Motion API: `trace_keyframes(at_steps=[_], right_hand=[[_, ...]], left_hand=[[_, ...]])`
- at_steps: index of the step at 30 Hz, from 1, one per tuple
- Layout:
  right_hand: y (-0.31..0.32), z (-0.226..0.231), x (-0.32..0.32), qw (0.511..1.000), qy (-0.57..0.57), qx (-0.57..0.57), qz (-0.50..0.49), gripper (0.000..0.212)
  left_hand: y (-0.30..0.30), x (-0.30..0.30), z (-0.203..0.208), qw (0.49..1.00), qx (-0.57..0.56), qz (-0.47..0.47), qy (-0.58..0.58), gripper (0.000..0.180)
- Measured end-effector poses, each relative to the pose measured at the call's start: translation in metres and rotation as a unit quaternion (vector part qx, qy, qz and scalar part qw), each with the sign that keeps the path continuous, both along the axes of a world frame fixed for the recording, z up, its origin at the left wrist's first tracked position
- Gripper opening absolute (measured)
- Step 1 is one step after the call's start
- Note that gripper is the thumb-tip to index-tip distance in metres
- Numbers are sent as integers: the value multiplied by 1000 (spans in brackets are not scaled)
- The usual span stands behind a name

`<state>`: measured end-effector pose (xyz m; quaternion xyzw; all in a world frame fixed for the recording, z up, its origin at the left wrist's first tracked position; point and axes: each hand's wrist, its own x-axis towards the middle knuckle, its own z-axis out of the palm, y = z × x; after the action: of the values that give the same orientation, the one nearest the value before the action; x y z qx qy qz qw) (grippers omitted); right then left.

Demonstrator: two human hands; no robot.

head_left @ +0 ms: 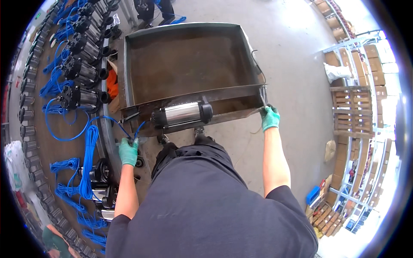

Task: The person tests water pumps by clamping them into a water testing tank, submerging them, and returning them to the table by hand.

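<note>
A pump with a shiny steel barrel and black ends lies on its side across the near part of a metal tank, above a narrow front trough. Blue cable runs from its left end down to my left hand. That hand, in a green glove, is closed around the cable beside the tank's near left corner. At the near right corner my right hand, also gloved in green, is closed on a thin metal rod standing along the rim. Its fingertips are partly hidden.
More steel-and-black pumps line a bench at left, with blue cable coils beside them. Brownish water seems to fill the tank. An orange cloth lies between bench and tank. Shelves with cartons and a wooden pallet stand at right.
</note>
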<state>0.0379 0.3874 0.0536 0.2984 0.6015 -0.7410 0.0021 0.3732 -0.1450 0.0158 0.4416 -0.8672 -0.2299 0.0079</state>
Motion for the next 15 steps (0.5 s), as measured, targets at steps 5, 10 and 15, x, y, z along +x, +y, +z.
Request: trace_keyframes(at_steps=[5,10,15], right_hand=[[18,-38,-30,996,-26,83,-5,24],[0,-13,-10,821,26,531,206,21],[-108,78,33,767,132,487,396,40]], left_hand=[[1,-2,3,992,74,-104,0,38],[0,-8,25,984,161,-39,70,34],[12,-48,78,954,285,-93,10,38]])
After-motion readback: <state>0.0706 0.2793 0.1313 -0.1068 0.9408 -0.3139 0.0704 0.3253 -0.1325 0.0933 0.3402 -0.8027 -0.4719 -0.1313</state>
